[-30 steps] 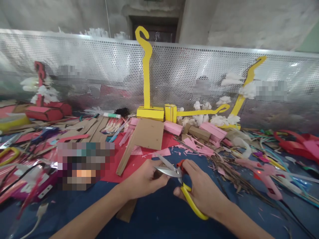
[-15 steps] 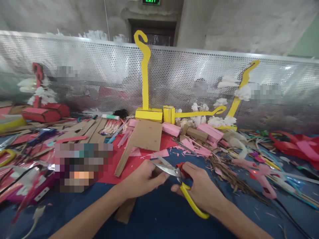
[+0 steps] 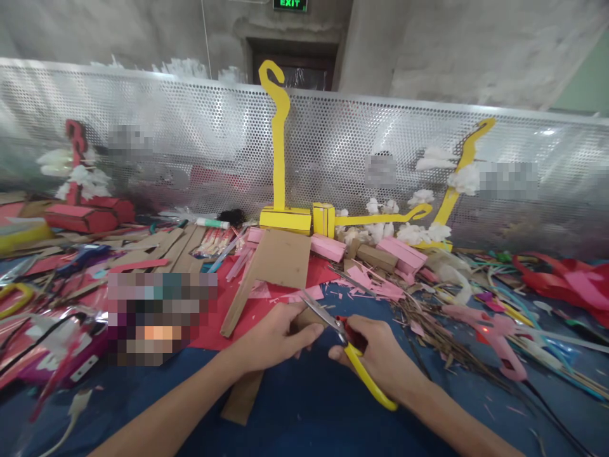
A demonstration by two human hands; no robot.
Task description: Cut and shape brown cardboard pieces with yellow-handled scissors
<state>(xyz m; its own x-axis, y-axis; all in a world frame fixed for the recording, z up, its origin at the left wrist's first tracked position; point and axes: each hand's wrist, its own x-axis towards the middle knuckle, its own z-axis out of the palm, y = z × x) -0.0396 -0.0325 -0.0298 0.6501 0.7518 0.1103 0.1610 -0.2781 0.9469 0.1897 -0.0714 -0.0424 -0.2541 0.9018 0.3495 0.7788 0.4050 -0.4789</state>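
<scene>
Blue tabletop (image 3: 309, 422), left hand (image 3: 276, 339) closed on cardboard (image 3: 308, 318), right hand (image 3: 380, 349) around scissors (image 3: 367, 377).

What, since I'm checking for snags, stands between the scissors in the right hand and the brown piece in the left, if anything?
Nothing visible does: the right hand holds the scissors close beside the brown piece in the left hand; whether they touch is unclear.

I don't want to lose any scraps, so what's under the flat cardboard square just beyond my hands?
Red paper shows on both sides of the cardboard square, with pink scraps along its near edge. What sits beneath its middle is covered, so I can't tell.
</scene>
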